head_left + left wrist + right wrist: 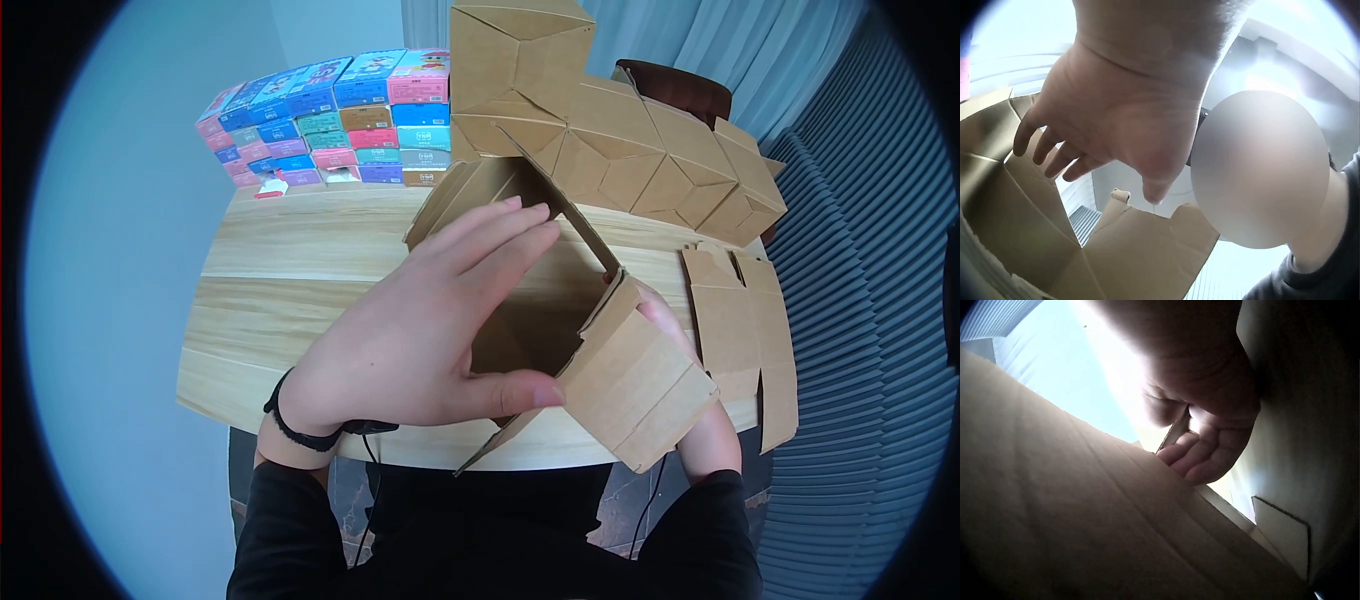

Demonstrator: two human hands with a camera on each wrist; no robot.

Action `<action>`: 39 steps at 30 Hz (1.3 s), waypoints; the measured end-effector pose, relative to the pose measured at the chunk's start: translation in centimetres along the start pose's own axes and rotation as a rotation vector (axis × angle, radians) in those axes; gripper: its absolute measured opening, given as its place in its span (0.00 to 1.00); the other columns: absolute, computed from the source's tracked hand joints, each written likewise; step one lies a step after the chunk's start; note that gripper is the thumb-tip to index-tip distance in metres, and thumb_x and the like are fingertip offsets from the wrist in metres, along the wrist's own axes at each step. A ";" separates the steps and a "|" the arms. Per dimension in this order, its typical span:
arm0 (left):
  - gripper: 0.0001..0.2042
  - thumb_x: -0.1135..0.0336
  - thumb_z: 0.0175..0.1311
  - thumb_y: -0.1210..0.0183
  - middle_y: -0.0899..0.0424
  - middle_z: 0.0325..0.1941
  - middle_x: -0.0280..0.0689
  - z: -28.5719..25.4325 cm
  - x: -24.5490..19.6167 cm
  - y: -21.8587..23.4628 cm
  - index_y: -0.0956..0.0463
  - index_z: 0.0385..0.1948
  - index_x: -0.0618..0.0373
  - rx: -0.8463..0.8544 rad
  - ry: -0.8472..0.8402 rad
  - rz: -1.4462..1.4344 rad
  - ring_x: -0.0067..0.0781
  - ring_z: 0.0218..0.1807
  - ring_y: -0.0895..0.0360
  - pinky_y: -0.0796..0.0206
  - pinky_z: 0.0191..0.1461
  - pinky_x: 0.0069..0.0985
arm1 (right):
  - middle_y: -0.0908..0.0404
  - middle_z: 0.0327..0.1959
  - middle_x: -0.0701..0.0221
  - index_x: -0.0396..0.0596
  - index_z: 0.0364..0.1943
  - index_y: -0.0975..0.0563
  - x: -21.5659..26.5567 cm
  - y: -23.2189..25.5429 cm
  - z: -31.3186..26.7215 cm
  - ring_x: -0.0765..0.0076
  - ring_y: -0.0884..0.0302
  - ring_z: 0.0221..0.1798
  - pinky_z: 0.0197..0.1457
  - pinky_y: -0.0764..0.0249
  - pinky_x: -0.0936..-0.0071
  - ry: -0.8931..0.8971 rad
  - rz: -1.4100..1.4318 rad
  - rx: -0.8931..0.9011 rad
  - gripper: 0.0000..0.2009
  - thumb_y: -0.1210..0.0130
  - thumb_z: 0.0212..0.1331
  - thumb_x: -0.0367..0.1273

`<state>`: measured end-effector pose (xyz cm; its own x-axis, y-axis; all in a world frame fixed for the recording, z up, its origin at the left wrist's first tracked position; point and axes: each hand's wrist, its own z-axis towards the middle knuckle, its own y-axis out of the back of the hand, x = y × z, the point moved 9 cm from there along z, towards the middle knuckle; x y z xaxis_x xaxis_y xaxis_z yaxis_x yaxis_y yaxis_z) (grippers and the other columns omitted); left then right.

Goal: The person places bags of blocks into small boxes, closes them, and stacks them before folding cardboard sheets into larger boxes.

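Observation:
An open cardboard box (635, 385) is held up over the front of the table, its flaps spread and its hollow inside showing. My right hand (665, 318) is mostly hidden behind one flap in the head view. From the right wrist, the fingers and thumb of this hand (1207, 434) pinch a cardboard edge of the box. My left hand (430, 310) hovers across the opening, fingers extended and thumb spread away near a front flap. In the left wrist view its fingers (1063, 153) reach over the box's rim and hold nothing.
Small colourful boxes (365, 95) are stacked at the back left of the wooden table (265, 240). Several folded cardboard boxes (610, 165) stand in a row at the back right, one on top. Flattened cardboard (725, 320) lies at the right edge. A dark chair (680, 90) stands behind.

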<state>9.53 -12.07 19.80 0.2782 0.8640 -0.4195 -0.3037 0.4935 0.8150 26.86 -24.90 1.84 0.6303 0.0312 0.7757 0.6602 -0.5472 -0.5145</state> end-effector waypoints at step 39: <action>0.24 0.57 0.52 0.33 0.27 0.56 0.44 0.5 2.6 0.6 0.26 0.46 0.66 0.047 0.136 -0.209 0.46 0.56 0.30 0.36 0.59 0.33 | 0.18 0.44 0.69 0.43 0.50 0.27 -1.9 4.5 3.7 0.76 0.18 0.42 0.46 0.21 0.79 0.036 0.027 0.067 0.12 0.53 0.71 0.35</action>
<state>10.50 -9.54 19.35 0.2043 0.7506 -0.6284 -0.2085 0.6606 0.7212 30.13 -24.29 -3.28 0.6336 -0.0136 0.7735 0.6699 -0.4905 -0.5573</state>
